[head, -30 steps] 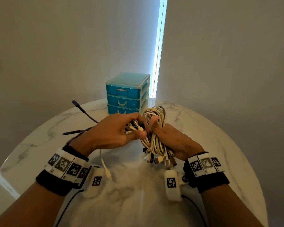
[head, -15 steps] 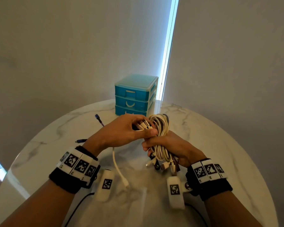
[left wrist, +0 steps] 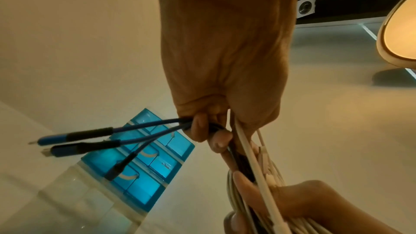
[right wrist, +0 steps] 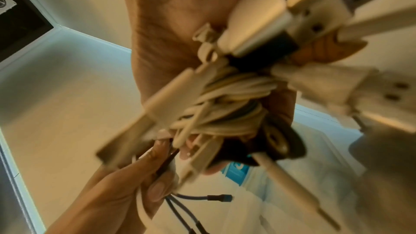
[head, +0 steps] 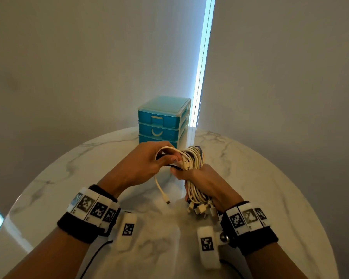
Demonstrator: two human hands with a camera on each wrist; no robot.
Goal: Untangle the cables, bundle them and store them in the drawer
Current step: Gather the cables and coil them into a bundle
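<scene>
A round marble table (head: 250,178) bears a blue three-drawer unit (head: 161,121) at its far edge, all drawers closed. Above the table, in front of the unit, a bundle of white cables (head: 191,162) forms long loops, its plugs hanging near the right wrist. The right hand (head: 208,184) is wrapped around the bundle's middle. The left hand (head: 143,164), touching the bundle's upper end, curls its fingers (left wrist: 199,127) round a blue multi-head cable (left wrist: 90,136) and a loose white cable (head: 159,186) that dangles toward the table.
</scene>
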